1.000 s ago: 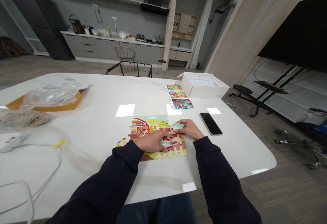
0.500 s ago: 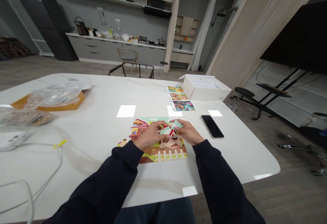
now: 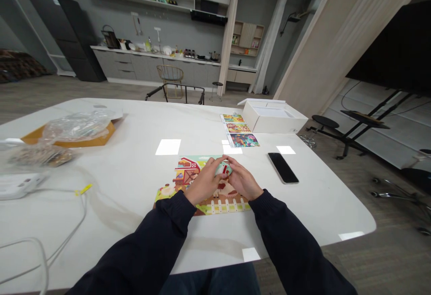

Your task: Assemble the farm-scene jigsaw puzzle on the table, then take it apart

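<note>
A farm-scene jigsaw puzzle [image 3: 188, 174] lies on the white table in front of me, with a red barn, a cow and a white fence. Just above it, my left hand [image 3: 206, 182] and my right hand [image 3: 244, 180] meet with fingertips close together. Between them are pale green puzzle pieces [image 3: 223, 168] with red and white parts, held by the fingers of both hands. The fingers partly cover these pieces, so how they fit together cannot be made out. Both hands also hide the upper right of the puzzle.
Right of the puzzle lies a phone [image 3: 283, 168]. Behind are picture sheets [image 3: 239, 129] and an open white box [image 3: 274, 117]. On the left are plastic packaging [image 3: 79, 126], a bag of loose pieces [image 3: 42, 156], a white power strip [image 3: 20, 185] and a cable [image 3: 72, 227].
My hands have drawn together, bringing the tilted pieces between them into a more covered, closed grip. The whole view has shifted slightly.
</note>
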Demonstrator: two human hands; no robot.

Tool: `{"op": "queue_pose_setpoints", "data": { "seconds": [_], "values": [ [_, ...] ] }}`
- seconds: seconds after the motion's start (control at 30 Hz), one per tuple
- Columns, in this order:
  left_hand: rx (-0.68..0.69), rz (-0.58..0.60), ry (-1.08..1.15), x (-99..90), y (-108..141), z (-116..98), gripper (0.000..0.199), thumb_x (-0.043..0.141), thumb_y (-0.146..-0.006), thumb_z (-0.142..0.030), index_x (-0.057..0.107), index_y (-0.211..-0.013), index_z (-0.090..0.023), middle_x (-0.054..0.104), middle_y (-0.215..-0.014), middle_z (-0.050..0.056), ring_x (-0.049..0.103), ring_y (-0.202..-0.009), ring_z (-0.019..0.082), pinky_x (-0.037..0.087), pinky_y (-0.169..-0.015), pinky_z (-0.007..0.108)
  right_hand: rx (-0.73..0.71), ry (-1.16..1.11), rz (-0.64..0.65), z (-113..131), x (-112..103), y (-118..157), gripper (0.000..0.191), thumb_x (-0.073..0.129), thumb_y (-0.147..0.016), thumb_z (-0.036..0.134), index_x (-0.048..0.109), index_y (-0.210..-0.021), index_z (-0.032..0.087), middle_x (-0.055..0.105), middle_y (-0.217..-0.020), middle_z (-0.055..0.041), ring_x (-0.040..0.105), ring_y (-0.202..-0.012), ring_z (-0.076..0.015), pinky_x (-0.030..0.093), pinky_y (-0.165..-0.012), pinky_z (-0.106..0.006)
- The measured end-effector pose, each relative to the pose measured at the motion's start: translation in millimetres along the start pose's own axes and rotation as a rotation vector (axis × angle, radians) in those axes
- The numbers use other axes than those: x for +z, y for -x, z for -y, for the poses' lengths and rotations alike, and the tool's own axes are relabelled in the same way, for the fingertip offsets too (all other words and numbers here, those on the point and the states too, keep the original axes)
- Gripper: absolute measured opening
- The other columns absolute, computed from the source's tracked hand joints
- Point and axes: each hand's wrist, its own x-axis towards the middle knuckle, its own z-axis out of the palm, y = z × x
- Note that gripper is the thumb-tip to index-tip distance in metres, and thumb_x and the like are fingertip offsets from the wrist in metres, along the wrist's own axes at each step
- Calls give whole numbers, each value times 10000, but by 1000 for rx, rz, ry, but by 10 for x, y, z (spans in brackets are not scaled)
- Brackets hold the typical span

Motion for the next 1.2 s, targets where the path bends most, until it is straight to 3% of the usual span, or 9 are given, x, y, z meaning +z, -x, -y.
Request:
{"op": "queue_pose_setpoints", "data": {
  "seconds": [0.13,0.23,0.37,0.47,0.63,0.9,1.03,1.13,1.2],
  "values": [
    [18,-20,9,-174,-43,-24,250,551,-936,-228,605,-1179,-224,596,-1110,61,595,-1089,226,487,-1010,364,-190,314,-54,64,-146,31,620,503,-948,636,471,-1470,302,609,-1398,-80,540,-1336,-254,456,-1109,-421],
    [-68,-41,109,-563,4,10,230,591,-929,-345,575,-1110,-205,641,-986,31,623,-951,214,517,-915,349,-308,724,-65,100,-367,173,561,609,-932,580,574,-1396,268,621,-1361,-95,520,-1341,-272,345,-1203,-467],
    [-219,-14,94,-1181,381,187,319,627,-882,-442,598,-1082,-196,686,-967,27,648,-951,239,529,-881,357,-323,1091,-109,-25,-603,471,607,786,-785,580,685,-1268,225,610,-1325,-148,506,-1315,-349,381,-1170,-534],
    [-352,70,33,-1442,791,333,370,648,-830,-465,633,-1100,-212,725,-1059,54,653,-1056,288,536,-935,404,-291,1184,-112,-163,-682,612,675,842,-718,564,684,-1267,206,599,-1326,-174,498,-1308,-380,406,-1142,-553],
    [-381,48,-187,-1457,1170,399,398,657,-781,-424,682,-1126,-227,717,-1187,84,639,-1151,310,485,-1036,408,-304,1195,-101,-236,-693,607,496,835,-730,478,693,-1132,226,633,-1264,-145,542,-1238,-366,417,-1102,-547],
    [-377,29,-349,-1370,1113,378,457,719,-724,-322,737,-1173,-236,692,-1125,101,655,-1083,311,502,-992,396,-214,1090,-215,-258,-655,583,525,824,-654,468,600,-1066,232,668,-1124,-102,609,-1113,-330,465,-1013,-494],
    [-345,-9,-329,-1345,1127,436,563,767,-708,-304,703,-1260,-213,638,-1154,115,651,-1079,299,516,-986,398,-182,948,-202,-264,-641,584,616,836,-648,478,534,-1127,235,679,-1045,-89,660,-1024,-303,513,-934,-443],
    [-334,-48,-301,-1326,1149,473,655,803,-697,-333,657,-1320,-192,625,-1169,116,654,-1074,292,525,-978,403,-182,939,-171,-252,-646,577,656,810,-688,486,563,-1237,228,702,-1058,-96,673,-1006,-303,524,-931,-448],
    [-342,-66,-291,-1320,1157,488,648,817,-687,-349,663,-1296,-186,629,-1181,117,655,-1071,289,526,-977,405,-197,959,-168,-246,-654,570,561,773,-724,482,630,-1203,228,717,-1123,-107,671,-1038,-309,519,-960,-456]
  ]
}}
